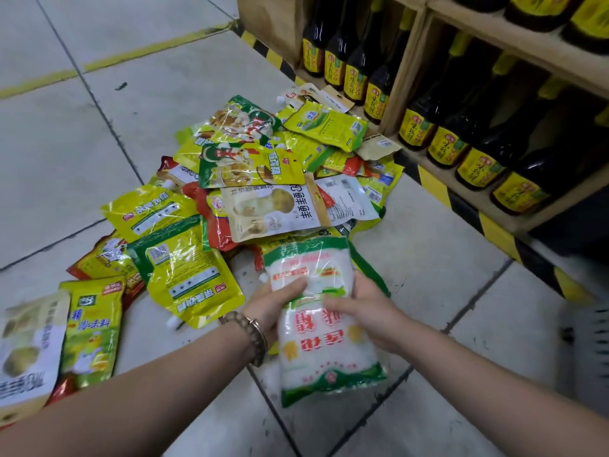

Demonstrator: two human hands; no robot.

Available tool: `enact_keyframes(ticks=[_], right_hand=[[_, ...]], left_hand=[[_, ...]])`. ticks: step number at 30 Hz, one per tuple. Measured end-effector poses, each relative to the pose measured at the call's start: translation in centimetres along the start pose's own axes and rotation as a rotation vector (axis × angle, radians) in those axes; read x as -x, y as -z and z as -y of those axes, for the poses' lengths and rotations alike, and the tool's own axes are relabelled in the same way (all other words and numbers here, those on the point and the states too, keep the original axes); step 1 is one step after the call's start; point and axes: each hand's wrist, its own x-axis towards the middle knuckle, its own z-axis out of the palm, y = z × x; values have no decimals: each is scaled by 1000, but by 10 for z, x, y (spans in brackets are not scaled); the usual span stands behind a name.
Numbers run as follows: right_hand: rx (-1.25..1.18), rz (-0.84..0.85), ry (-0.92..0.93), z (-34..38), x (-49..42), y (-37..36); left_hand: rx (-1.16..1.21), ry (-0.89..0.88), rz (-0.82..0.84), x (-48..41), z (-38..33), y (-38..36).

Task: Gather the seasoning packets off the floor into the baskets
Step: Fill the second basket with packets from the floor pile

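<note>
A heap of seasoning packets (250,179), mostly yellow and green, lies spread over the tiled floor. In front of it I hold clear white packets with green borders and red lettering, stacked one over the other (326,344). My left hand (273,305) grips the stack from the left, thumb across the upper packet (309,268). On the right side my right hand (369,311) grips it, fingers over the front. A blurred white basket (586,344) shows at the right edge.
A wooden shelf (527,41) with dark bottles bearing yellow labels (448,146) stands at the right, its base marked with black and yellow tape. More packets (89,328) lie at the lower left. Yellow lines cross the floor (435,258) further back.
</note>
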Motion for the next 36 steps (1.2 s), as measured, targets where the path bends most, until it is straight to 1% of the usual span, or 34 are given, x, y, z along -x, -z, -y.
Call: enact_keyframes(ticks=[2,3,4,5,6,7,8,9,10,11,12,13,15,17,18,19,20,21,22,23,25,27,29,30,32,35,36], right_hand=[[235,-54,89,-6,-4,7],[449,-105,166,-9,-5,17],[745,-149,269,-12,-7,28],[1078,-143,393,-16,-9,37],[1347,-96,507,-22,-14,43],[1555,-10,593,-28,-20,46],[1695,114,601,-31,-24,45],[1776,226,578,-36,-30,44],[1836,284,574,-37,-34,42],[1866,307,593,-39,-39,41],[1893,286,636,-41,-44,41],[1895,239,732,-43,-49,42],[1773,108,923,-37,-49,43],[1571,-118,1022,-27,-43,44],[1430,-245,1022,-19,-38,44],[1267,-392,985,-10,-35,43],[1090,-522,908,2,-31,41],[907,-612,813,16,-28,39],[716,-639,709,28,-26,34],[545,-610,603,38,-27,27],[325,-466,380,45,-31,8],[204,-330,177,32,-37,-13],[153,-270,34,15,-39,-29],[150,-266,-2,10,-40,-35],[150,-264,-40,3,-37,-48],[94,-249,-78,-7,-35,-60],[143,-240,-59,-9,-37,-59]], left_hand=[[-79,-23,-112,-1,-4,18],[-102,-34,-151,-1,-7,27],[-111,-44,-182,0,-10,36],[-110,-49,-209,1,-12,44],[-100,-46,-232,3,-14,53],[-81,-34,-256,5,-15,61],[-56,-19,-280,6,-15,69],[-31,0,-303,8,-14,76],[-15,19,-326,9,-12,82],[4,33,-340,11,-10,85],[22,43,-360,12,-8,88],[28,44,-381,13,-7,90],[37,38,-425,13,-6,95],[63,23,-472,12,-8,101],[65,5,-506,10,-9,104],[56,-14,-527,10,-11,105],[44,-30,-543,9,-12,105],[36,-41,-540,10,-13,104],[33,-39,-526,8,-12,103],[46,-28,-508,8,-11,101],[78,4,-466,8,-10,92],[95,18,-412,12,-11,77],[145,24,-304,12,-12,64],[152,24,-247,11,-11,60],[102,13,-195,11,-11,54],[-74,-16,-261,13,-9,52],[-99,-21,-295,12,-8,53]])
